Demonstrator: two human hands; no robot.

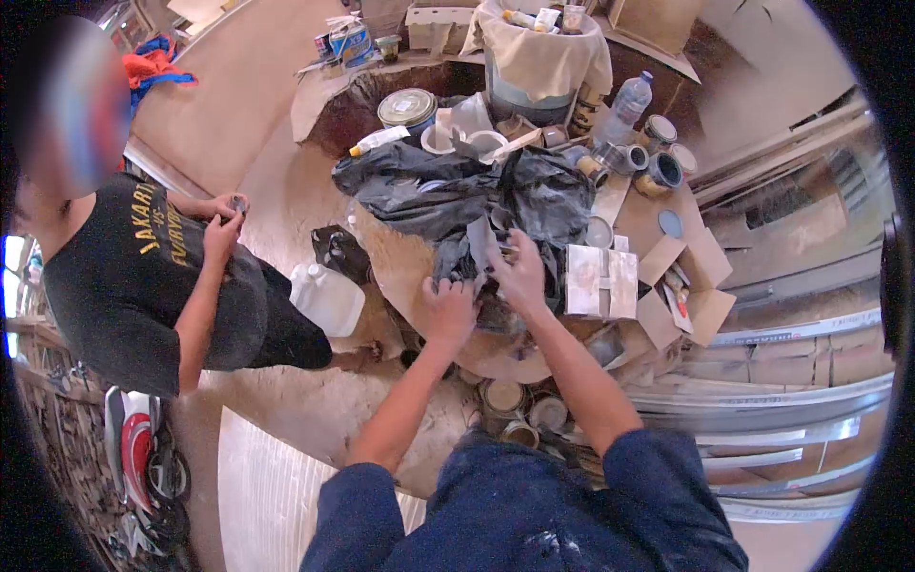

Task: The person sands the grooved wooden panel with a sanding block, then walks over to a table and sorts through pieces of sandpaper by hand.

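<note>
My right hand (pixel 520 278) is closed at the edge of a stiff grey sheet (pixel 481 244) that stands up between my hands and looks like sandpaper. Close by on the left, my left hand (pixel 452 311) has its fingers curled down over dark material; what they grip is hidden. Both hands are above the near part of a crumpled black plastic bag (pixel 419 202) spread over the round table. To the right of my right hand sits a small white box (pixel 600 281).
Paint cans (pixel 407 108), a water bottle (pixel 631 99) and a cloth-covered bucket (pixel 529 86) crowd the far side. An opened cardboard box (pixel 688 286) stands right. A person in a black sleeveless shirt (pixel 143 286) holds something small, near a white jerrycan (pixel 327 298).
</note>
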